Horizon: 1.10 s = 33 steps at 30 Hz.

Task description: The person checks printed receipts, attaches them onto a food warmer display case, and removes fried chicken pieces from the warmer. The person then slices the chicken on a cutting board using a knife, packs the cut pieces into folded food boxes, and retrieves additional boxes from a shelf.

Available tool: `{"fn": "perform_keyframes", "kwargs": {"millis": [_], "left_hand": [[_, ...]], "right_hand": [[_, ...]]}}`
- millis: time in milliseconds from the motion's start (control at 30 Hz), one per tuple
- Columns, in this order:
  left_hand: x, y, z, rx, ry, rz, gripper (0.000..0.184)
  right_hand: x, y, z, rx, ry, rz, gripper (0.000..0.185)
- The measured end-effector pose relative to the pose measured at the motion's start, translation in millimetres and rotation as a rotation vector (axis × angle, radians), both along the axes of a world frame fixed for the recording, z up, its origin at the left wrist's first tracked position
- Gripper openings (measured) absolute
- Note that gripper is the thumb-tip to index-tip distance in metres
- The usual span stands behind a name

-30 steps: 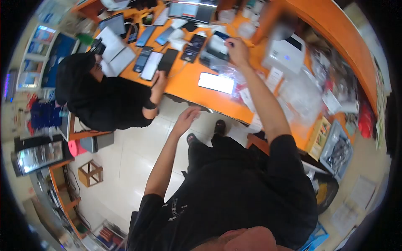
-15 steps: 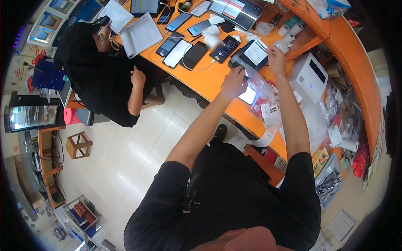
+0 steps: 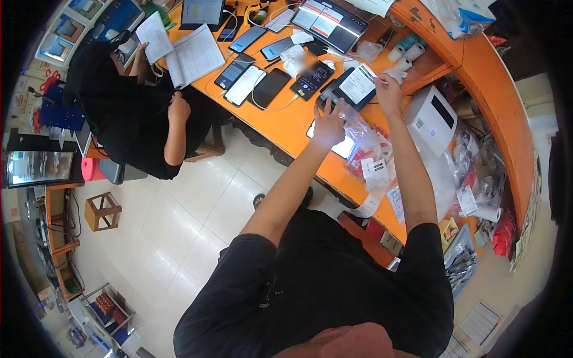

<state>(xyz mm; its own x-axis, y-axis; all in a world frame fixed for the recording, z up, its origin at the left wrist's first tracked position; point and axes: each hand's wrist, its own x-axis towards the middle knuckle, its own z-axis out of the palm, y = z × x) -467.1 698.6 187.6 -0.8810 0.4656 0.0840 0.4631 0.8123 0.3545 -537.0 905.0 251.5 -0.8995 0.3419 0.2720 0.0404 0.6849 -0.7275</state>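
My right hand (image 3: 388, 95) pinches the edge of a white printed paper (image 3: 358, 83), which lies over a dark device (image 3: 335, 89) on the orange desk (image 3: 277, 122). My left hand (image 3: 329, 124) has its fingers spread at the near edge of that device. Under and beside this hand is a phone with a lit white screen (image 3: 344, 147), partly covered by the hand and by clear plastic bags (image 3: 369, 138). A black phone with a cable (image 3: 312, 80) lies just left of the device.
A co-worker in black (image 3: 128, 113) sits at the left, holding a page of an open notebook (image 3: 197, 56). Several phones and a monitor (image 3: 330, 24) stand on the desk. A white printer (image 3: 431, 116), paper rolls (image 3: 404, 56) and plastic bags are at right. A wooden stool (image 3: 102, 212) stands on the floor.
Both hands first came together at the device, and the white paper came into view at my right hand. My left hand has since spread its fingers. The co-worker has lifted a notebook page.
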Motion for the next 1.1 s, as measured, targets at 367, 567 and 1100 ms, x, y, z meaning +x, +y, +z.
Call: {"fn": "perform_keyframes", "kwargs": {"millis": [367,567,1100], "left_hand": [[2.2,0.5,20.4,-0.163,-0.165,-0.014,0.077],[2.1,-0.5,20.8,-0.154,-0.151,-0.013,0.076],[4.4,1.9,-3.1,0.054,-0.007,0.028,0.032]], "right_hand": [[-1.1,6.5,5.4,-0.025,0.038,0.062,0.022],[-5.6,10.0,5.5,-0.046,0.013,0.055,0.021],[-10.6,14.3,27.5,0.017,-0.023,0.025,0.022]]}}
